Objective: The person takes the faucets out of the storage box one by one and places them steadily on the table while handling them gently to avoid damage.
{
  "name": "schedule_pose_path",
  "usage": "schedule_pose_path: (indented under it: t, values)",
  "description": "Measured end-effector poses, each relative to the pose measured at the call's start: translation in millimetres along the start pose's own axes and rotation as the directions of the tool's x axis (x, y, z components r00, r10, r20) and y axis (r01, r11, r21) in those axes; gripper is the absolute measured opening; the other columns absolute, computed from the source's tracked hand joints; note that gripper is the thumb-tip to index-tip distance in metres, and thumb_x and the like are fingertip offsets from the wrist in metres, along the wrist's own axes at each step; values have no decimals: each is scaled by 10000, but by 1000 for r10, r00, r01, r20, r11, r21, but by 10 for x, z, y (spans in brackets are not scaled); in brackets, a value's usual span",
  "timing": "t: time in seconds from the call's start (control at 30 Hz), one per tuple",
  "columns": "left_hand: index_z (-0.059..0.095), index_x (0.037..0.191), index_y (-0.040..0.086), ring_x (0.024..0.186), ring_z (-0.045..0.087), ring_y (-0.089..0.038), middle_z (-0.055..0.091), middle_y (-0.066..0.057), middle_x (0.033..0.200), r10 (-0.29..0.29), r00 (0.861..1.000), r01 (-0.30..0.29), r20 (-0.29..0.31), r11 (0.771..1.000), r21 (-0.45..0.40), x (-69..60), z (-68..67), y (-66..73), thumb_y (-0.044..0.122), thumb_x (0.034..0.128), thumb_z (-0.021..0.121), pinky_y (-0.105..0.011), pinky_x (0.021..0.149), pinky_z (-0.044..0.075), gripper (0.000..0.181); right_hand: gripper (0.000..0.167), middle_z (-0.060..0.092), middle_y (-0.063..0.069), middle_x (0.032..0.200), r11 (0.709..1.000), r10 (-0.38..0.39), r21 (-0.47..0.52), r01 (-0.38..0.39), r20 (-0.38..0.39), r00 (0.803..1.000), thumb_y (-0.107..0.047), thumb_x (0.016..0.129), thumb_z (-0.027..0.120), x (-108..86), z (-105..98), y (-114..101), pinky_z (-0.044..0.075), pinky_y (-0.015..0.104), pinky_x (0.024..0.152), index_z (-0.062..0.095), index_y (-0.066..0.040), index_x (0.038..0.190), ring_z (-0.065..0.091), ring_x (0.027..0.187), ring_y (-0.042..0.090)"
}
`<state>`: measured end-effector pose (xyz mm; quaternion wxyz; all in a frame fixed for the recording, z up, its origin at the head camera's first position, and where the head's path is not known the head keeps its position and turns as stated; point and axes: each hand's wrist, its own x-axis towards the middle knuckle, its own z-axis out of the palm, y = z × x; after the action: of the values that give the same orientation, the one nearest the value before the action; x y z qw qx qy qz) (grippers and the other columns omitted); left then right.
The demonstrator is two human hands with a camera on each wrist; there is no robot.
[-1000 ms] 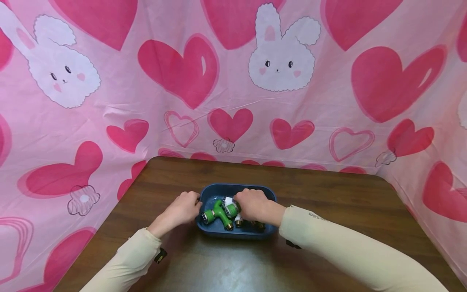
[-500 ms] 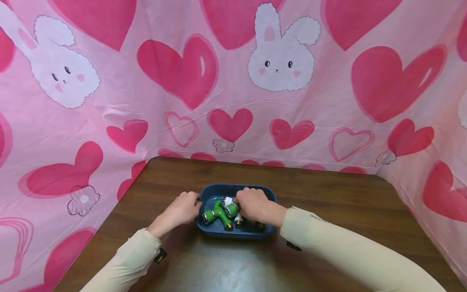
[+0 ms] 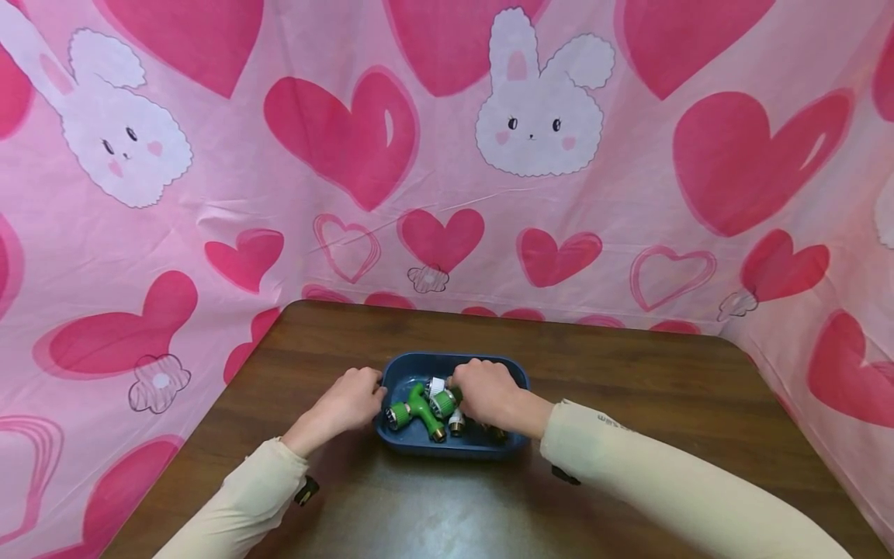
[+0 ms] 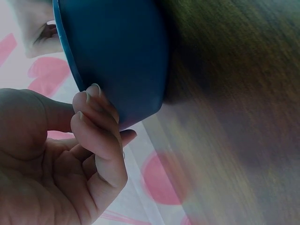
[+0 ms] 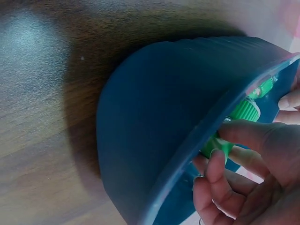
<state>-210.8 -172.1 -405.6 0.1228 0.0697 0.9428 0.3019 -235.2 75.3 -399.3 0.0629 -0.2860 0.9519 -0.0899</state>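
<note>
green ribbed hose connector lies in the blue tub, lower centre of the head view, pinched by the right hand; the left hand grips the tub's left end. lettering on the right sleeve is too small to read.

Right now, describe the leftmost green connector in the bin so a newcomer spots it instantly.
On the brown table sits a dark blue bin, the left hand gripping its left end. Inside, nearest that hand, lies the green connector, its brass-coloured tip toward the bin's near side. Unlike the green-collared neighbour held by the right hand, it lies untouched, its forked green body in plain view.
</note>
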Motion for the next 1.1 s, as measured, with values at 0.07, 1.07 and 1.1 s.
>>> schedule_pose_path:
  t: [0.07, 1.07, 1.1]
  values:
    - [634, 1332, -75, 505, 599, -211, 593, -95, 699, 2, 1000, -2, 0, 1000, -3, 0, -2, -2, 91, 1060, 617, -280, 476, 479, 319, 330, 771, 74, 1162, 1000, 2, -3, -2, -5, 1000, -145, 911, 835, 9, 11, 5, 496, 249, 513, 796, -133, 1238, 588, 628, 135]
    - [615, 1359, -74, 514, 593, -214, 592, -93, 704, 7, 1000, -7, -11, 1000, -5, -20, 13, 5, 102, 1057, 629, -292, 494, 484, 349, 110, 731, -2, 852, 992, 66, 112, -53, -111, 992, -100, 838, 873, 5, 39, 20, 514, 263, 569, 812, -100, 929, 575, 631, 131]
    - [606, 1371, -77, 516, 592, -213, 592, -93, 708, 7, 1000, -7, -9, 1000, -5, -20, 13, 5, 105, 1058, 628, -291, 494, 481, 363, 146, 715, -9, 829, 991, 73, 121, -60, -106, 992, -97, 833, 877, 6, 42, 22, 520, 264, 572, 792, -85, 952, 577, 628, 131]
